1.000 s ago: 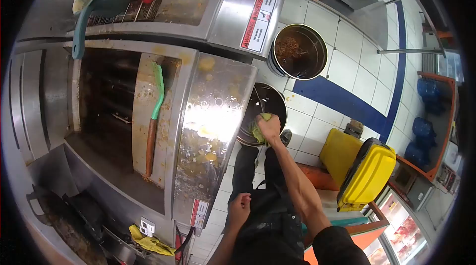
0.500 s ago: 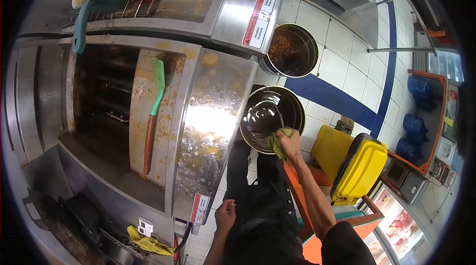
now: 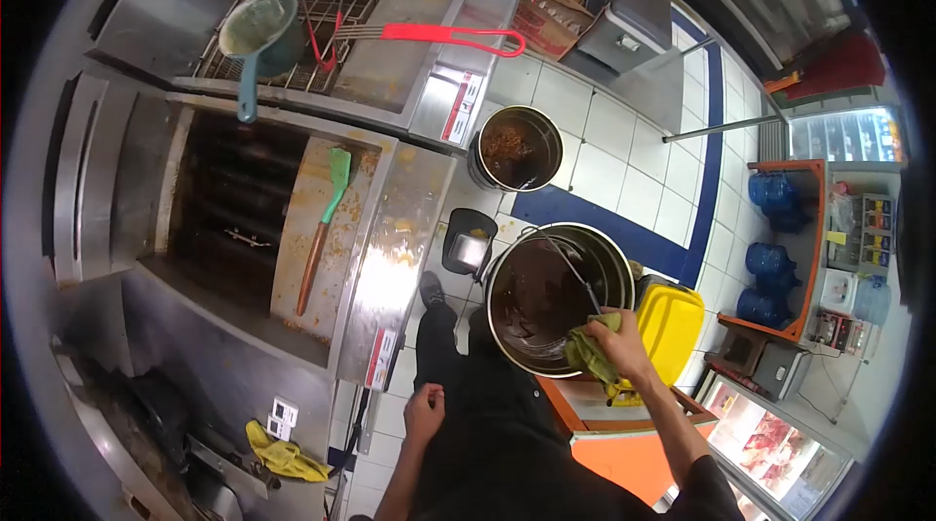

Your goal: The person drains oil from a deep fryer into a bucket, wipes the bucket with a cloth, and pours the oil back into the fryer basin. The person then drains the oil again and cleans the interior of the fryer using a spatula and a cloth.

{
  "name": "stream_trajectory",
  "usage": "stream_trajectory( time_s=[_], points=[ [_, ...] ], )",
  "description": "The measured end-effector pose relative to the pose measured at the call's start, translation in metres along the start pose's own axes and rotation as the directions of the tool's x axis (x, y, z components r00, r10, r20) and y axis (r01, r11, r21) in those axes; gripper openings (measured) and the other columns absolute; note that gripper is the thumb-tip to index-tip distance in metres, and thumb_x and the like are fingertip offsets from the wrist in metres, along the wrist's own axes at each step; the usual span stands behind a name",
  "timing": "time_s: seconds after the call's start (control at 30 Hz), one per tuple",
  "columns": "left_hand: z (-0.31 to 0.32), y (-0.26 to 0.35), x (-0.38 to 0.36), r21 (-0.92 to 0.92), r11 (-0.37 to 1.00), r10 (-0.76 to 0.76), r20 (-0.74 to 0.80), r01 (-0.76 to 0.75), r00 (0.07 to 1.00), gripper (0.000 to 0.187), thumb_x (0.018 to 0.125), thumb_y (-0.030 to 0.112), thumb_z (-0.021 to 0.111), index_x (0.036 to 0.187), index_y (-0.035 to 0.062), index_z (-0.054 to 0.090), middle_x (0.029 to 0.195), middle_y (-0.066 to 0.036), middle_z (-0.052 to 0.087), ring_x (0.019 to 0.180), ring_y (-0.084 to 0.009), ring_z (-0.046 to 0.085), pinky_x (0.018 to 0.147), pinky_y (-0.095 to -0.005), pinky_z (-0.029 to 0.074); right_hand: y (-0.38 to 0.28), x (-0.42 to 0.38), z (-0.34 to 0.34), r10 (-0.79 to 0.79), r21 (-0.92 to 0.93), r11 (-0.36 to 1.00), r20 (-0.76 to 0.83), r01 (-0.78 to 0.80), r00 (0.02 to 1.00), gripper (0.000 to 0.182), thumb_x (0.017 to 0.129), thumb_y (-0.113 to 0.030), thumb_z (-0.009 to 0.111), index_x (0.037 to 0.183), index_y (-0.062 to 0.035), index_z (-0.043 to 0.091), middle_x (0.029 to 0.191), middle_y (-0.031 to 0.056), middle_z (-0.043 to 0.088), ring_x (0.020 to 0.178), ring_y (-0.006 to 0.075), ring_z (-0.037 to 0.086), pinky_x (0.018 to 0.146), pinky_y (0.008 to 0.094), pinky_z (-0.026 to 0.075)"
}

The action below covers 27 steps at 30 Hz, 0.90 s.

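Note:
My right hand (image 3: 620, 338) is closed round the wire handle of a metal bucket (image 3: 632, 277), with a green cloth (image 3: 591, 353) bunched in the grip. Dark brown liquid (image 3: 534, 289) lies in the bucket, which hangs in front of my legs. My left hand (image 3: 424, 411) hangs low by my left thigh, fingers curled in, and no object shows in it. Farther off on the floor stands a second metal bucket (image 3: 475, 162) with dark liquid and brown crumbs inside. A small black container (image 3: 458, 238) sits beside the held bucket.
An open steel fryer (image 3: 234, 219) is on the left, with a green-headed spatula (image 3: 320, 238) lying on its ledge. Above are a saucepan (image 3: 278, 43) and red-handled tools (image 3: 453, 36). To the right are a yellow lid (image 3: 673, 326) and an orange counter (image 3: 619, 458).
My right hand has brought the bucket up and to the right, so it looks larger. The black container beneath has come into view. My left hand stays low and curled.

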<state>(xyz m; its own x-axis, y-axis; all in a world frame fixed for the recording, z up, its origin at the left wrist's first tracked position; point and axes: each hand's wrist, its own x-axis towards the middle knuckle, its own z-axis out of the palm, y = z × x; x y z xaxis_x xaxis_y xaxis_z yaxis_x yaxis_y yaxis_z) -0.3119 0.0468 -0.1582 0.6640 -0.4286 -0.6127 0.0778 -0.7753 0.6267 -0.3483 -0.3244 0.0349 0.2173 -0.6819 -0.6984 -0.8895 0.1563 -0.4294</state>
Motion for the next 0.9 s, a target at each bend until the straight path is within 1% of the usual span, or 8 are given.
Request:
stream_trajectory(
  time_s=[0.1,0.17,0.23,0.53,0.63,0.8,0.83,0.9],
  points=[
    [-0.007,-0.002,-0.006,-0.019,1.0,-0.024,-0.062,0.023,0.998,0.014,0.087,0.02,0.061,0.094,0.0094,0.064,0.084,-0.011,0.068,0.079,-0.0277,0.067,0.072,-0.0405,0.052,-0.002,-0.051,-0.051,-0.174,-0.104,0.981,-0.1,0.163,0.98,0.045,0.075,-0.021,0.07,0.105,0.0102,0.059,0.091,0.0187,0.065,0.088,0.0234,0.063,0.08,0.0342,0.049],
    [-0.007,-0.005,-0.01,0.012,1.0,0.007,-0.032,-0.007,0.999,0.015,0.086,0.022,0.062,0.095,0.0096,0.064,0.082,-0.012,0.068,0.079,-0.029,0.067,0.072,-0.0408,0.052,-0.057,-0.107,-0.092,-0.139,-0.125,0.982,0.048,0.145,0.989,0.034,0.073,-0.017,0.069,0.095,0.0084,0.063,0.08,0.0158,0.065,0.078,0.0221,0.062,0.074,0.034,0.049],
    [-0.007,0.001,-0.009,0.054,0.998,-0.028,-0.002,0.028,1.0,0.016,0.086,0.024,0.062,0.094,0.0099,0.064,0.082,-0.012,0.068,0.079,-0.0294,0.067,0.072,-0.0404,0.052,-0.064,-0.146,-0.121,-0.364,-0.27,0.896,0.005,0.352,0.931,0.018,0.068,-0.009,0.065,0.081,0.0037,0.064,0.069,0.013,0.061,0.063,0.0175,0.058,0.061,0.0315,0.046],
    [0.012,0.0,-0.002,-0.178,0.984,-0.019,-0.148,-0.008,0.989,0.018,0.085,0.024,0.065,0.093,0.0077,0.066,0.081,-0.01,0.07,0.078,-0.0252,0.069,0.071,-0.0364,0.054,-0.122,-0.297,-0.196,-0.754,-0.712,0.538,-0.166,0.451,0.636,0.027,0.063,-0.008,0.064,0.087,0.0025,0.061,0.064,0.0096,0.056,0.058,0.0176,0.054,0.061,0.0292,0.044],
    [0.017,0.0,-0.004,-0.244,0.967,0.012,-0.229,-0.069,0.973,0.019,0.085,0.024,0.065,0.094,0.0069,0.066,0.081,-0.011,0.07,0.077,-0.0246,0.069,0.071,-0.036,0.054,-0.125,-0.291,-0.214,-0.975,-0.786,0.212,-0.207,0.581,0.075,0.032,0.07,-0.007,0.066,0.098,0.0071,0.06,0.07,0.0099,0.058,0.06,0.0182,0.055,0.061,0.0287,0.043],
    [-0.015,0.053,-0.021,-0.311,0.934,0.03,-0.424,-0.177,0.905,0.019,0.086,0.024,0.065,0.093,0.0068,0.066,0.077,-0.01,0.069,0.074,-0.0226,0.069,0.068,-0.0341,0.052,-0.133,-0.285,-0.195,-0.918,-0.702,0.375,-0.372,0.606,0.137,0.015,0.072,-0.006,0.065,0.078,-0.0005,0.053,0.062,0.0088,0.053,0.06,0.0128,0.046,0.058,0.0279,0.041],
    [-0.013,0.045,-0.02,-0.292,0.94,0.042,-0.421,-0.179,0.906,0.02,0.086,0.025,0.065,0.095,0.0071,0.065,0.076,-0.009,0.069,0.073,-0.0226,0.068,0.068,-0.0345,0.052,-0.132,-0.281,-0.194,-0.916,-0.652,0.396,-0.327,0.647,0.231,0.011,0.071,-0.005,0.063,0.076,-0.0009,0.053,0.062,0.0073,0.054,0.061,0.0122,0.047,0.057,0.0276,0.04],
    [-0.005,0.035,-0.029,-0.285,0.944,0.04,-0.399,-0.166,0.916,0.021,0.086,0.025,0.065,0.097,0.0074,0.064,0.075,-0.009,0.068,0.072,-0.0225,0.068,0.068,-0.0349,0.052,-0.129,-0.274,-0.193,-0.732,-0.362,0.676,-0.227,0.642,0.642,0.015,0.073,-0.005,0.066,0.082,0.0014,0.056,0.073,0.0092,0.06,0.068,0.013,0.054,0.063,0.0281,0.044]
  ],
)
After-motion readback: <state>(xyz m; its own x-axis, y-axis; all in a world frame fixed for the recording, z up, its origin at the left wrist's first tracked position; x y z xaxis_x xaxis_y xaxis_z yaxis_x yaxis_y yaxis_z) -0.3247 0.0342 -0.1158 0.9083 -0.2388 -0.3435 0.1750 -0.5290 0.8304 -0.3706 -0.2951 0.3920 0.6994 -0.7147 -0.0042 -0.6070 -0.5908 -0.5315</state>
